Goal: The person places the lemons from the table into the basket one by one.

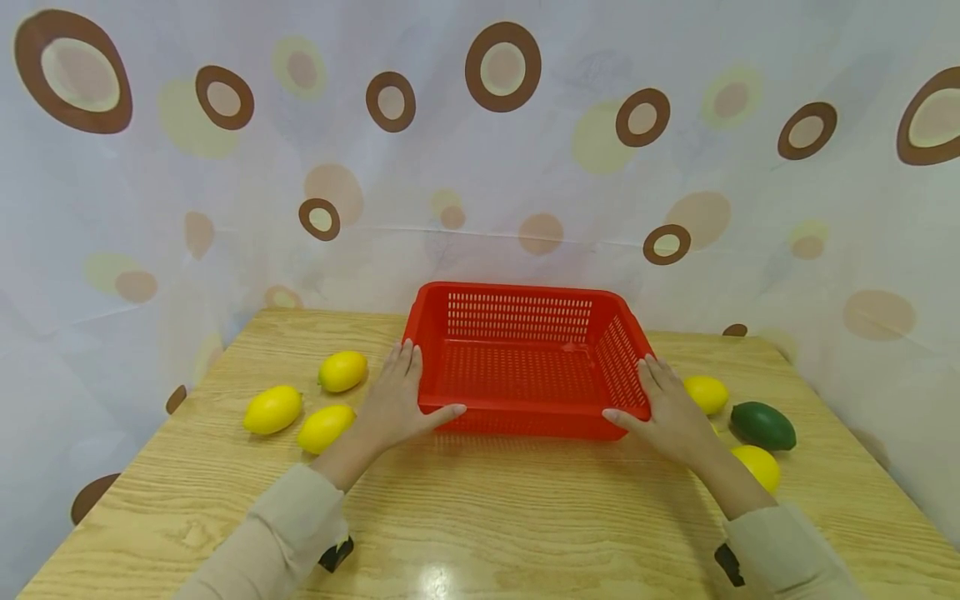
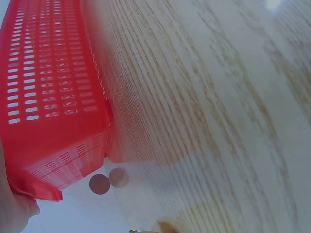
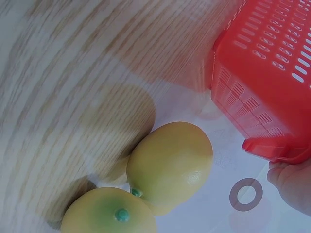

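A red plastic basket (image 1: 525, 407) with slotted walls stands at the table's back middle, nothing inside it. At its front left corner my left hand (image 1: 401, 400) holds the rim, thumb along the front and fingers along the side. The right hand (image 1: 667, 408) grips the opposite front corner in the same way. Under the rim in the right wrist view, fingertips (image 3: 279, 174) show at the basket's edge. The left wrist view has the basket's slotted wall (image 2: 53, 87) beside the hand (image 2: 14, 211).
Three yellow lemons (image 1: 343, 371) lie left of the basket. On the right are more lemons (image 1: 705, 393), partly behind the right hand and arm, and a dark green fruit (image 1: 762, 426). A patterned curtain (image 1: 480, 167) hangs behind the wooden table (image 1: 525, 508).
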Motion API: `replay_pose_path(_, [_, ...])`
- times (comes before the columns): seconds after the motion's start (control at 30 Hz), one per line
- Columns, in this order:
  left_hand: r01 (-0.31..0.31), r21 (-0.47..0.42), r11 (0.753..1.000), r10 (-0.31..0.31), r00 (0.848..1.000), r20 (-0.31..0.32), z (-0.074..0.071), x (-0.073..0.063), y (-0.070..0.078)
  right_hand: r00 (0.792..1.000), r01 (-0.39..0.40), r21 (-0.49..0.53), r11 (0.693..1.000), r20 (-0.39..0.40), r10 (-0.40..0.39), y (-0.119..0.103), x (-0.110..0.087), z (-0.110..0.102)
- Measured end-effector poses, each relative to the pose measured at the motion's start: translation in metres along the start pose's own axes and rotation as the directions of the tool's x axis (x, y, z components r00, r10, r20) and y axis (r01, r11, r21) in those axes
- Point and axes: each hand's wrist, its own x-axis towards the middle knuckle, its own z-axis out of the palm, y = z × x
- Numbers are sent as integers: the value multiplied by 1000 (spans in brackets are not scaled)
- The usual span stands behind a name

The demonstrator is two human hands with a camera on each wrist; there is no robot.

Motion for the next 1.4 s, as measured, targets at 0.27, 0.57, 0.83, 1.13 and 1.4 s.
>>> replay_pose_path(0.27, [-1,-21,1000,1,1000,-8,1,-3,-1,1000,0,-4,1000,-5,0,-2,-1,1])
replay_pose_path(0.57, [4,-17,1000,-5,1000,-10,1,-4,0,1000,0,-7,1000,-3,0,-2,-1,1])
replay_pose_path(0.83, [13,-10,1000,-13,1000,-4,0,-5,0,1000,-1,-4,1000,1,1,-3,-2,0])
replay_pose_path(1.13, [18,-27,999,-17,1000,18,-1,-6,3,1000,-16,-3,1000,9,16,-3,-5,0])
replay_pose_path(1.4, [30,-28,999,-29,999,33,-3,-7,4,1000,-20,7,1000,14,20,-1,-6,0])
